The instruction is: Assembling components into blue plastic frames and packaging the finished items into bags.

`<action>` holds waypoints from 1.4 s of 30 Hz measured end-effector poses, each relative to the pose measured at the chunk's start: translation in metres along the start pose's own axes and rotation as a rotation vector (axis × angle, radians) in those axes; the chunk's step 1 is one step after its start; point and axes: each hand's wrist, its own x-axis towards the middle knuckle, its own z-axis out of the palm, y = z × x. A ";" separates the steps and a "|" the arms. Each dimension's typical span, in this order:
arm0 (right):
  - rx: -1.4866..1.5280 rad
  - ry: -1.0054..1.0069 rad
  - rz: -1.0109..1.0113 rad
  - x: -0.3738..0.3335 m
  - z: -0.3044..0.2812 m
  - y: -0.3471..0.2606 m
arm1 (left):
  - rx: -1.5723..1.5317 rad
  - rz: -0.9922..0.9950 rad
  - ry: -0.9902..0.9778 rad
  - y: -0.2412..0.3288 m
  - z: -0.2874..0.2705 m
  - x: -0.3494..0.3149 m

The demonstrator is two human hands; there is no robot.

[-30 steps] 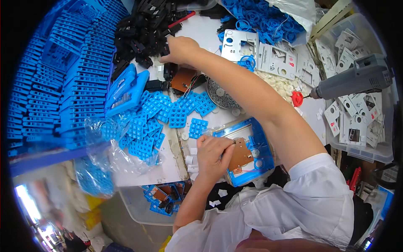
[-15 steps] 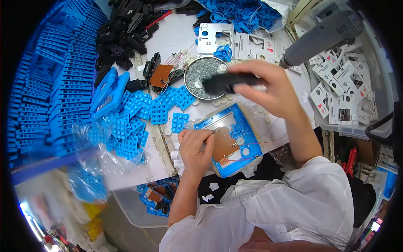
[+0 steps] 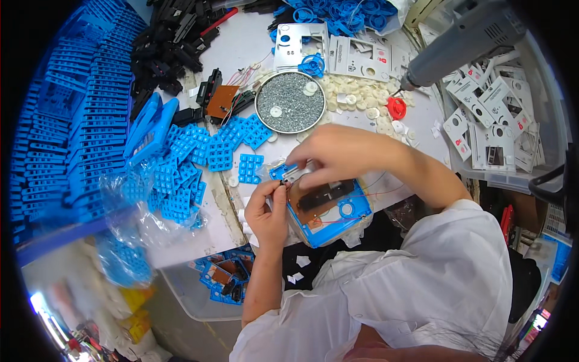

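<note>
A blue plastic housing (image 3: 329, 230) lies in front of me, with a brown circuit board (image 3: 306, 218) and thin red wires inside. A long black part (image 3: 325, 195), slightly blurred, rests over the board beneath my right hand. My left hand (image 3: 269, 216) is at the housing's left edge, thumb and forefinger pinched around something small and dark. From the right, my right hand (image 3: 335, 158) reaches across the housing's top. Its fingers are curled down close to the left fingertips, around a greyish piece I cannot make out.
A round dish of small screws (image 3: 291, 108) stands beyond the housing, beside whitish discs (image 3: 362, 96). Blue keypads (image 3: 220, 154) are heaped left, near stacked blue housings (image 3: 99, 120). Black parts (image 3: 160, 60) pile up behind. An electric screwdriver (image 3: 461, 45) hangs right, near a bin of white panels (image 3: 494, 123).
My right hand has come down from above the screw dish to the blue housing. The black part it carried is now over the circuit board. My left fingers have closed into a pinch.
</note>
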 end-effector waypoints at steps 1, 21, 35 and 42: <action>-0.049 0.156 -0.012 -0.018 0.004 -0.004 | 0.002 0.010 -0.006 -0.003 -0.001 -0.001; -0.013 0.356 -0.069 -0.057 0.036 0.011 | 0.625 0.144 -0.609 0.075 0.001 0.069; -0.012 0.335 -0.187 -0.049 0.035 0.014 | 0.784 0.290 -0.906 0.078 0.002 0.088; -0.035 0.344 -0.237 -0.047 0.036 0.015 | 0.771 0.285 -0.944 0.078 0.003 0.092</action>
